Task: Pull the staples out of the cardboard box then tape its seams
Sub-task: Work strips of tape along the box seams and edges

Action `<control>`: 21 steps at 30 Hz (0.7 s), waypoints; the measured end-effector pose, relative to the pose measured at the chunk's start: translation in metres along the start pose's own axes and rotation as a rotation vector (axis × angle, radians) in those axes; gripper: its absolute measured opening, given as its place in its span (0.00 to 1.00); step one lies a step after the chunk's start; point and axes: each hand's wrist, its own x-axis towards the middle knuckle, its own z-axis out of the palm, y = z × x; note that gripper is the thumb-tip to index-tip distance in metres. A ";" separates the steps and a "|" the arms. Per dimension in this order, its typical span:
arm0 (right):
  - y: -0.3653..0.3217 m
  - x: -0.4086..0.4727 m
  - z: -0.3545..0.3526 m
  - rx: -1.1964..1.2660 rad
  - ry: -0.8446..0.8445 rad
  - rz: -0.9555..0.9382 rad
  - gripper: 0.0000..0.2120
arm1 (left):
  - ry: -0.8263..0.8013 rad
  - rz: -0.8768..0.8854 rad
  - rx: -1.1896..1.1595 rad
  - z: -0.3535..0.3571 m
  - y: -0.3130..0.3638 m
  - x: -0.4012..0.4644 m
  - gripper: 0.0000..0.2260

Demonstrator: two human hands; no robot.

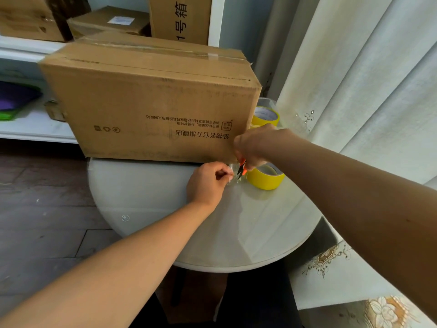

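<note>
On the round table (146,200) stands the cardboard box (151,102); beside its lower right corner my left hand (208,183) pinches clear tape (233,172), my right hand (255,145) grips orange snips (242,168).

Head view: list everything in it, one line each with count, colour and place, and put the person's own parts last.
cardboard box: one, brown, on the table's far side, clear tape along its top seam
tape rolls: two, yellow, one on the table by the box's right corner, the other behind that corner
clear tape strip: one, transparent, at the box's lower right corner
snips: one, orange-handled, at that corner
table: one, round, pale grey
other boxes: at least three, brown, on the white shelf behind
curtain: one, white, right
floor: dark wood, left
left hand: pinches the tape strip
right hand: grip round the snips
</note>
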 end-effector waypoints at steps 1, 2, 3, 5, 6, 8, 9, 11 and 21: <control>-0.001 0.001 0.002 0.000 -0.001 -0.008 0.25 | -0.004 0.002 0.001 0.000 0.000 0.000 0.03; -0.003 0.002 0.003 0.001 -0.004 -0.011 0.25 | -0.008 0.002 0.000 0.000 0.000 0.000 0.03; -0.004 0.003 0.005 0.002 -0.001 -0.017 0.25 | -0.012 0.000 -0.003 0.000 0.000 0.000 0.03; -0.005 0.003 0.009 0.007 0.028 -0.029 0.25 | -0.015 -0.008 -0.016 0.000 0.000 0.001 0.02; -0.005 0.003 0.010 0.007 0.048 -0.033 0.24 | -0.014 -0.014 -0.023 0.000 -0.001 0.001 0.01; -0.004 0.002 0.014 0.015 0.076 -0.039 0.21 | -0.015 -0.042 -0.043 -0.001 -0.002 0.002 0.01; -0.002 0.001 0.014 0.024 0.082 -0.042 0.21 | -0.019 -0.061 -0.058 -0.001 -0.003 0.002 0.02; 0.002 -0.001 0.017 0.039 0.063 -0.044 0.21 | -0.029 -0.117 -0.107 -0.002 -0.001 0.002 0.06; 0.017 -0.011 0.037 0.145 0.038 -0.070 0.26 | -0.120 -0.251 -0.400 -0.024 0.022 0.000 0.07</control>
